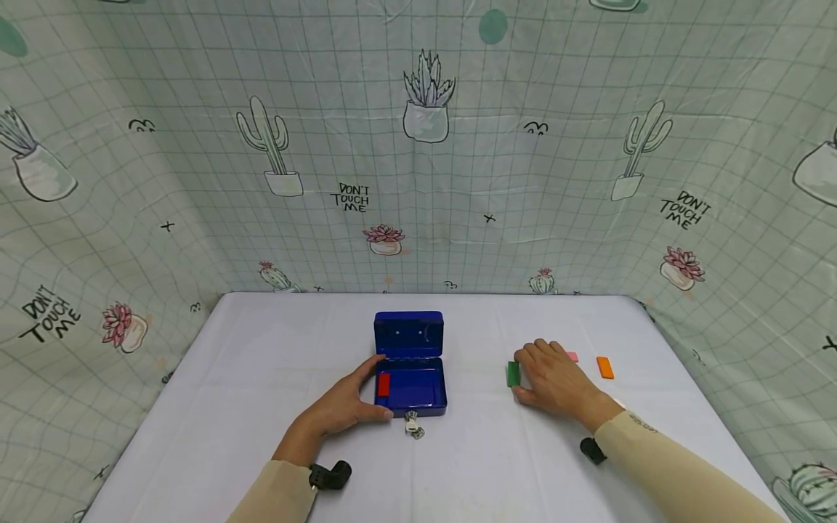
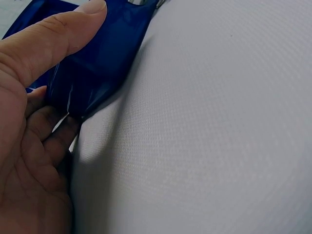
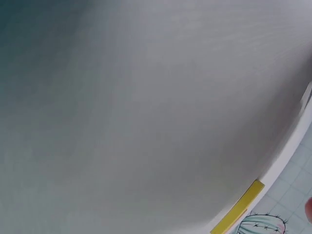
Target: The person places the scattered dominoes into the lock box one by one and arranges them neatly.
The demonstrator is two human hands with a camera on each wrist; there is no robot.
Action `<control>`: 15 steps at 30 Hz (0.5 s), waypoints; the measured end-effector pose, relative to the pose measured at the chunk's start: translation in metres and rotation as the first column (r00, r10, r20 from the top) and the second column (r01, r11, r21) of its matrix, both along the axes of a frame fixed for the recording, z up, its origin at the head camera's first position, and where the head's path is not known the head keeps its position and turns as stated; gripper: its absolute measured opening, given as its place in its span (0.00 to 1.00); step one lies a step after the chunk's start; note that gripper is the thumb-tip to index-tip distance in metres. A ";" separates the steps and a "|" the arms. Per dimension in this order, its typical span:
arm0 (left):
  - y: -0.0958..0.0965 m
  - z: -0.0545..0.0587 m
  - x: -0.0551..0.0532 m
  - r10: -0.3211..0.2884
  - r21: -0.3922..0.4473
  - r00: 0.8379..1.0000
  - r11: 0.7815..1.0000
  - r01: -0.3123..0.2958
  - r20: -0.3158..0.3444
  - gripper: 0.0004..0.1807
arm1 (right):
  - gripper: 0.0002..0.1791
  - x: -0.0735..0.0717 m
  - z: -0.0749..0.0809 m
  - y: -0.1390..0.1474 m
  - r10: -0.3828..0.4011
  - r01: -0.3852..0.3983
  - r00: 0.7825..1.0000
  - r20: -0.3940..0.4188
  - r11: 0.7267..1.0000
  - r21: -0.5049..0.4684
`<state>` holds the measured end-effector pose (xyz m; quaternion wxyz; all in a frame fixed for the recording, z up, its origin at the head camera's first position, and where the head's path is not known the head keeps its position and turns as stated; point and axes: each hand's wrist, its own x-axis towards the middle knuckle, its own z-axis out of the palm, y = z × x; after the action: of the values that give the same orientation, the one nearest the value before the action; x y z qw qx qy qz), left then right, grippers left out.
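A blue metal cash box (image 1: 412, 385) stands with its lid (image 1: 408, 334) raised and a red block (image 1: 383, 384) inside at the left. My left hand (image 1: 346, 399) holds the box by its left side, the thumb (image 2: 80, 24) at the front and the other fingers toward the back corner. Farther right, my right hand (image 1: 552, 378) pinches a green block (image 1: 513, 374) by its ends, fingertips at the far end and thumb at the near end. In the right wrist view only a sliver of fingertip shows at the right edge.
Small keys (image 1: 413, 425) hang at the box front. Beyond the right hand lie a pink block (image 1: 572, 357), partly hidden, and an orange block (image 1: 604, 367). A yellow block (image 3: 238, 207) shows in the right wrist view. Printed cloth (image 1: 490, 167) hangs behind the white table (image 1: 288, 341).
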<state>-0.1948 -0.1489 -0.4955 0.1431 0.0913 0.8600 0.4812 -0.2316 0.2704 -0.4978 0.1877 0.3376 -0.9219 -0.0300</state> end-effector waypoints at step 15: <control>-0.001 -0.002 -0.001 -0.008 0.015 1.000 1.000 0.008 0.000 0.61 | 0.26 -0.001 0.009 -0.015 0.008 -0.007 0.999 -0.037 1.000 0.028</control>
<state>-0.1959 -0.1498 -0.4978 0.1443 0.0957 0.8561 0.4870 -0.2323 0.2558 -0.4885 0.2000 0.3430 -0.9165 -0.0483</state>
